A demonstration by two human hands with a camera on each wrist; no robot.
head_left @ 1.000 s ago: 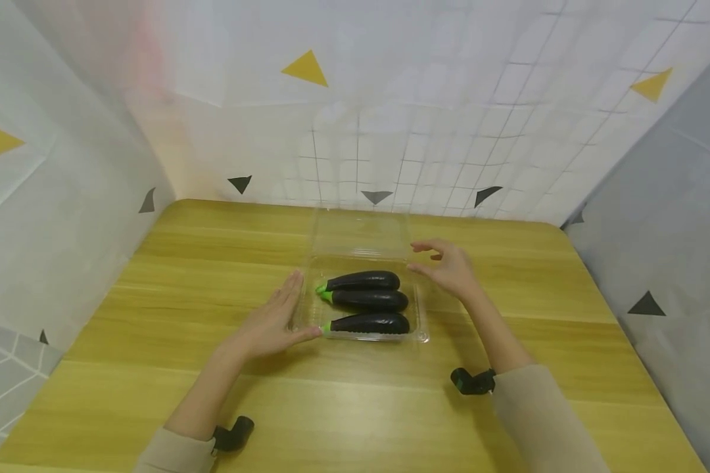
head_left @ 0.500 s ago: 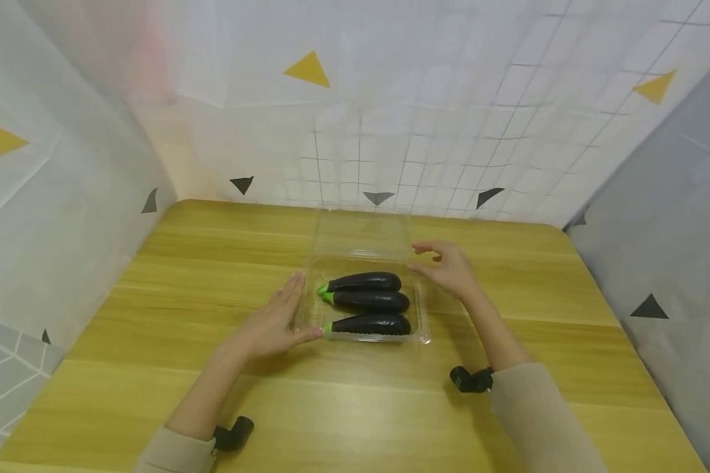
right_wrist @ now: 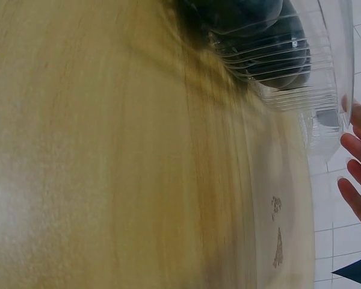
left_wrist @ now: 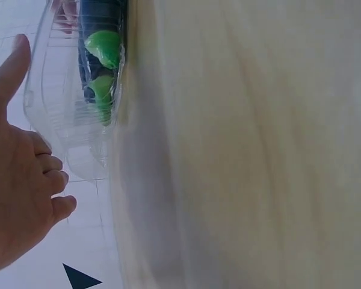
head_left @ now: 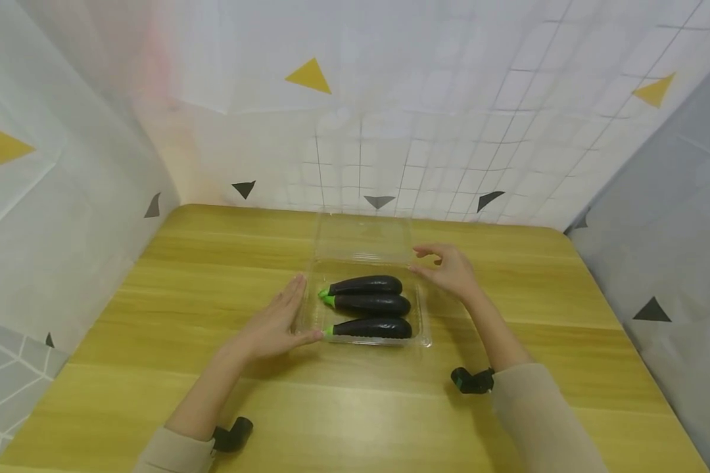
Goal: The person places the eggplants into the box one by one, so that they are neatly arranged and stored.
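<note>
Fingers [head_left: 288, 299] of the left hand [head_left: 271, 326] lay straight along a clear rectangular plastic box's [head_left: 421, 305] left side, beside three long black eggplants [head_left: 371, 305] within, the right hand [head_left: 451, 272] parting its own near the box's right edge.

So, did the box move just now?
No. In the head view, the box sits in the same spot against the table's back edge; the whole picture just shifted slightly.
</note>
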